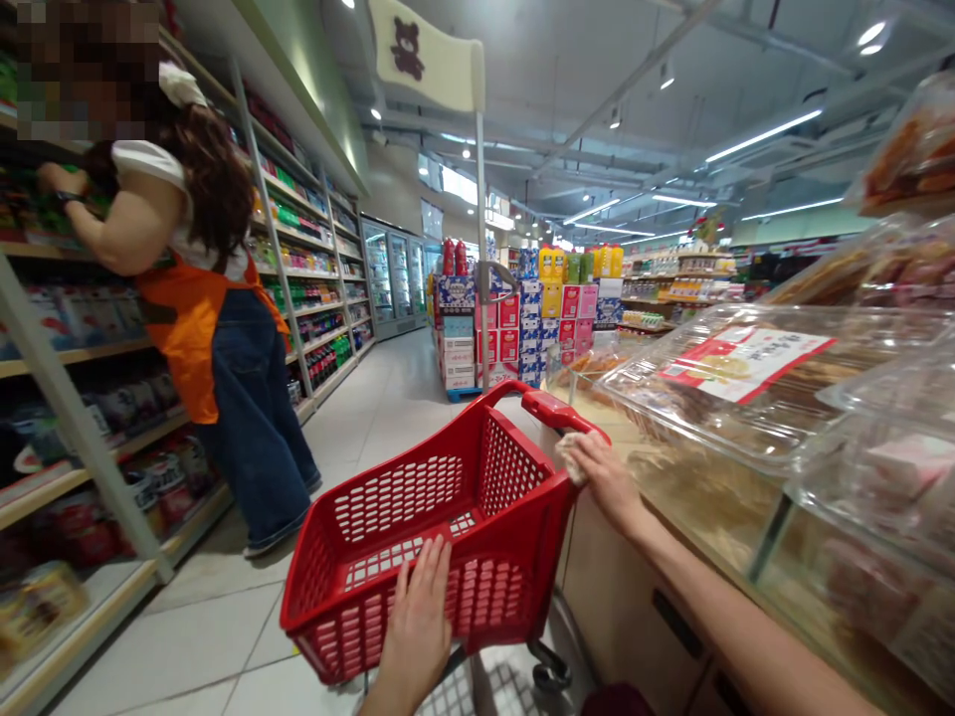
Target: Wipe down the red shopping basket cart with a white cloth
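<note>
**Red cart (492, 542) beside a bench (664, 502)**

The cart stands on the floor (403, 383) along the bench's left edge. Right grip (597, 465): clasping a pale cloth (570, 453) at the handle-end corner. Left grip (422, 617): released, fingers extended, at the near rim.

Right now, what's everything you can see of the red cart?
The red cart looks plastic, with slotted walls and bottom, and a red handle. A dark wheel shows below. It stands on the pale tiled floor beside a counter. The left hand lies on its near side; the right hand holds a pale cloth by its handle. I can't tell whether the flagpole is fixed to it.
</note>
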The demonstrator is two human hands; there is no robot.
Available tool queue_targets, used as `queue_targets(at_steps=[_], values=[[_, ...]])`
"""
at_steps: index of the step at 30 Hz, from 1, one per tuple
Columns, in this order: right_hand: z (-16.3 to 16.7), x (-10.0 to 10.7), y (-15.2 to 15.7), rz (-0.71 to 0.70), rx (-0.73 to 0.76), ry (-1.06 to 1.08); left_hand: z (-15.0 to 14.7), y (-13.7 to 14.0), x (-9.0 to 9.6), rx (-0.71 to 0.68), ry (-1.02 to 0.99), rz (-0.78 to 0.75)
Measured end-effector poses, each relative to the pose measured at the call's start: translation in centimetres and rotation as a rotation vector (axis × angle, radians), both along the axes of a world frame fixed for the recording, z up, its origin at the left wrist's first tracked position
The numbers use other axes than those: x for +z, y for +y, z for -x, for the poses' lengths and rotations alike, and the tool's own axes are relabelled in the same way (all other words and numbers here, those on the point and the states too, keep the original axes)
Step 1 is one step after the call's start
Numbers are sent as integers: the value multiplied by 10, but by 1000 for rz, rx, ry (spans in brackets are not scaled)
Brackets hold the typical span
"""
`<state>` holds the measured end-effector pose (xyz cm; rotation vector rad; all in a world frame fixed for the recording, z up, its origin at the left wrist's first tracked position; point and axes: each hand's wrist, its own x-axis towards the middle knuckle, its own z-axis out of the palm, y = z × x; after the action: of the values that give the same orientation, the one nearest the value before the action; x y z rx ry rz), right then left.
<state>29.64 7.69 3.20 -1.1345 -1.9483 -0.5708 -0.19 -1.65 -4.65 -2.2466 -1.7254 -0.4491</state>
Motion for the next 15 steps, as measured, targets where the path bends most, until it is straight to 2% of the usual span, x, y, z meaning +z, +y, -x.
queue_targets(at_steps=[2, 3, 7, 12, 15], values=[[-6, 3, 3, -17, -61, 41, 0, -1, 3, 7, -8, 32], [-5, 2, 2, -13, -47, 27, 0, -1, 4, 12, -15, 48], [4, -7, -2, 41, 125, -127, -1, 0, 6, 26, -40, 88], [-14, -1, 8, -51, -72, 13, -2, 0, 3, 12, -35, 70], [-12, -6, 6, -32, 22, -48, -3, -1, 4, 28, -21, 55]])
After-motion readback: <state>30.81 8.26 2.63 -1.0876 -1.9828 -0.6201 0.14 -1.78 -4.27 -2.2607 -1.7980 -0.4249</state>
